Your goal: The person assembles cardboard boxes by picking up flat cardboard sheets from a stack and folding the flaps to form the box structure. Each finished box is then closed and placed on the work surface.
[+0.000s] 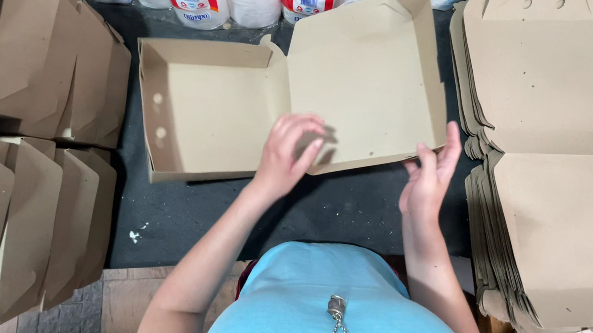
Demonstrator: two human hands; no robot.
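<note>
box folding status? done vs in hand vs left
Done: folded boxes stand in rows at the left. In hand: one open box on the dark table, its left half already has raised walls; left hand and right hand are on the flat half's near edge. Left: tall stacks of flat blanks at the right.

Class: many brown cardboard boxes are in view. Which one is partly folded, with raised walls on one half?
The open box in the middle, on the dark table, touched by the left hand and right hand. The right-side stacks lie flat; the left-side boxes are closed.
</note>
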